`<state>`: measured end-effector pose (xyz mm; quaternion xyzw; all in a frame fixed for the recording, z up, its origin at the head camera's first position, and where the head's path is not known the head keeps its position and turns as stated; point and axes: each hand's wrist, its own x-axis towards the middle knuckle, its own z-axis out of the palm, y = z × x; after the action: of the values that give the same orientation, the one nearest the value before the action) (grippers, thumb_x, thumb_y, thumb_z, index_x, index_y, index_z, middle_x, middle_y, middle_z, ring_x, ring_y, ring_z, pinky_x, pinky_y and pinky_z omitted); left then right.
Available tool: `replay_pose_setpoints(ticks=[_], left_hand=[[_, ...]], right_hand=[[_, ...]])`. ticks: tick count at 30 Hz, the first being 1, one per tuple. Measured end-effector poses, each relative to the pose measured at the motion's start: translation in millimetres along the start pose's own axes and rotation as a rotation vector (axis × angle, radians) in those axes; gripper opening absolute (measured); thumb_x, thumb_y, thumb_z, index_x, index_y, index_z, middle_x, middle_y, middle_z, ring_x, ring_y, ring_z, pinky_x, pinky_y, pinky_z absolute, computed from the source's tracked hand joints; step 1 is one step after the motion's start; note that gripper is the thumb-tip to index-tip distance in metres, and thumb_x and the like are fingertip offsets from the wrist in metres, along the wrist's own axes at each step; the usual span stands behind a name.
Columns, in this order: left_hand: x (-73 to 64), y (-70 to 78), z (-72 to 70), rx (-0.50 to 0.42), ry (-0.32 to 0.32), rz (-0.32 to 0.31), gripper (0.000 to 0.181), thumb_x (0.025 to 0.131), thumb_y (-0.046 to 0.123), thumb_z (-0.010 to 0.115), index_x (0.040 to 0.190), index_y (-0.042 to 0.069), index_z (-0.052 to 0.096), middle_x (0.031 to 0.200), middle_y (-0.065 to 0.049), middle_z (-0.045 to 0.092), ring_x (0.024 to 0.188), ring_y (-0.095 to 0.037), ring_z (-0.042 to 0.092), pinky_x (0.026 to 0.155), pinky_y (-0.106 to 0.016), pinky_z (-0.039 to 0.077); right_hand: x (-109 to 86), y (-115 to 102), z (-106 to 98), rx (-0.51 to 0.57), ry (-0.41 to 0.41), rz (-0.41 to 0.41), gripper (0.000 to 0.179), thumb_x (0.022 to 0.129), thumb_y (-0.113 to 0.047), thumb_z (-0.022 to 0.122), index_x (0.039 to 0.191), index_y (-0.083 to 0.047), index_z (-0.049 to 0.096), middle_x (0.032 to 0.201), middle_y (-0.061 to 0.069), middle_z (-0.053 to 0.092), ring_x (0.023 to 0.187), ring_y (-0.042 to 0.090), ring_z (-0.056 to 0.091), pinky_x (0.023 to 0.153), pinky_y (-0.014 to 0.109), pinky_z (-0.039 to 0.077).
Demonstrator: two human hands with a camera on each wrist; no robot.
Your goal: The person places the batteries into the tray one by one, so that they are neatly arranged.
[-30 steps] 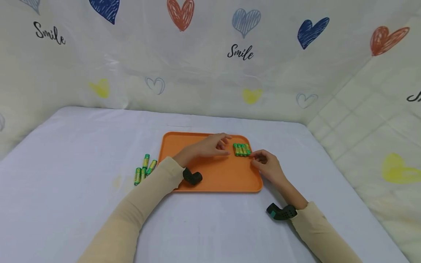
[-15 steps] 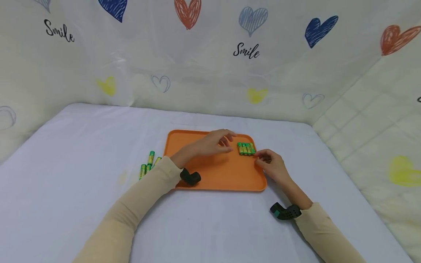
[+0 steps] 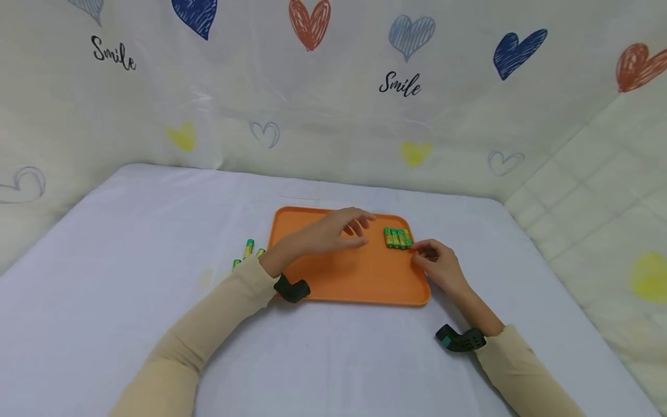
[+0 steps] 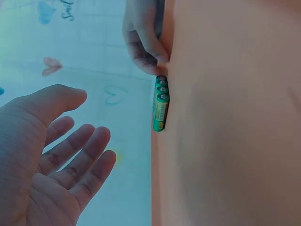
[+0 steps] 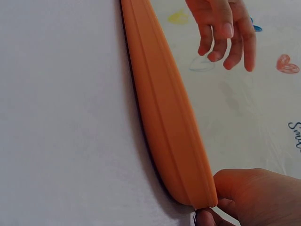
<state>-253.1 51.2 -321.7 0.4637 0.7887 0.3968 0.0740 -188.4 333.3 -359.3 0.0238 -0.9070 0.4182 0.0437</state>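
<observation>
A row of several green-and-yellow batteries (image 3: 398, 238) lies side by side in the far right corner of the orange tray (image 3: 375, 284). My left hand (image 3: 336, 231) hovers over the tray, left of the row, fingers spread and loosely bent, nothing in them. In the left wrist view, a gap separates this hand (image 4: 61, 155) from the batteries (image 4: 161, 106). My right hand (image 3: 440, 266) is at the tray's right rim, fingers bent, a fingertip right at the near end of the rightmost battery. The right wrist view has that hand (image 5: 254, 195) at the tray wall (image 5: 167, 103).
More loose batteries (image 3: 249, 248) lie on the white tablecloth (image 3: 312, 359) left of the tray, partly hidden behind my left sleeve (image 3: 208, 318). Behind the table hangs a pale sheet (image 3: 323, 98) printed with hearts.
The head view has shifted, so the scene sits further right. My left hand has drawn slightly left over the tray, its forearm covering more loose batteries. The right hand and the row stay put.
</observation>
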Motion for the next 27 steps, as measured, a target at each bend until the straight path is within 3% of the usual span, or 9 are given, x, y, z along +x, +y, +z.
replay_pose_setpoints(ticks=[15, 27], left_hand=[[-28.4, 15.2, -7.9, 0.011, 0.008, 0.056, 0.047, 0.096, 0.015, 0.063, 0.138, 0.003, 0.048, 0.121, -0.013, 0.059, 0.105, -0.014, 0.059, 0.093, -0.023, 0.048], [-53.1, 13.2, -15.5, 0.038, 0.057, 0.060, 0.044, 0.094, 0.014, 0.065, 0.134, 0.002, 0.052, 0.119, -0.016, 0.061, 0.102, -0.018, 0.061, 0.091, -0.031, 0.051]], right_hand=[[-0.8, 0.2, 1.0, -0.024, -0.019, -0.008, 0.030, 0.093, -0.010, 0.062, 0.119, 0.005, 0.060, 0.108, 0.018, 0.062, 0.086, 0.007, 0.052, 0.071, 0.012, 0.043], [0.0, 4.1, 0.8, -0.029, -0.017, -0.018, 0.029, 0.094, -0.010, 0.061, 0.118, 0.005, 0.060, 0.109, 0.020, 0.061, 0.085, 0.002, 0.052, 0.070, 0.014, 0.045]])
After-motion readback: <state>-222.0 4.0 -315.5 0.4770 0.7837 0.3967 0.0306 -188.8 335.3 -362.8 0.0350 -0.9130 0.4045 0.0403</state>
